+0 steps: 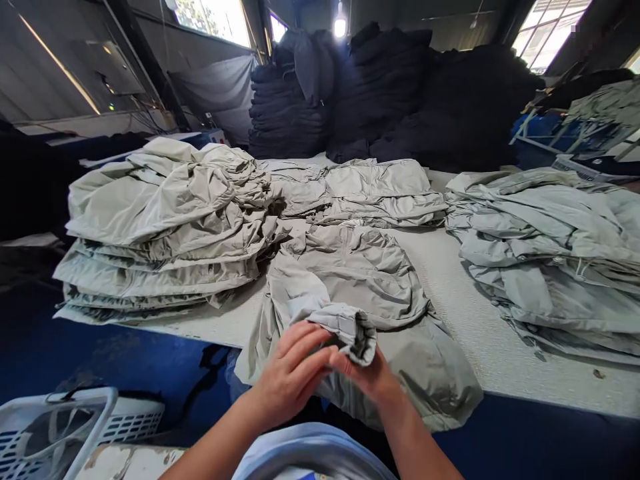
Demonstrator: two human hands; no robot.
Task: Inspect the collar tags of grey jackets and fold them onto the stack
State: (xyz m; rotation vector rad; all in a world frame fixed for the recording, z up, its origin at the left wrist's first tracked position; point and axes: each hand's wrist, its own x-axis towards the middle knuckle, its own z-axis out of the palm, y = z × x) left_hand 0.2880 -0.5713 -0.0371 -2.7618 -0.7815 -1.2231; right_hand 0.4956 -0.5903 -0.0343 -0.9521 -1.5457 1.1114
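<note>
A light grey-green garment [350, 267] lies at the table's front edge, its lower part hanging over. One of its sleeves is raised toward me, and the gathered cuff [363, 337] opens to the right. My left hand [295, 367] is closed on the sleeve from the left, fingers laid along it just behind the cuff. From the right, my right hand [367, 373] grips the underside of the cuff, its thumb or a finger touching near my left fingertips. Part of the right fingers is hidden behind the cuff.
Similar garments form a tall pile [165, 227] at left, a low pile [380, 187] behind and another pile [560, 247] at right on the white table [440, 273]. Dark stacks [380, 93] rise beyond. A white basket [130, 417] is at lower left.
</note>
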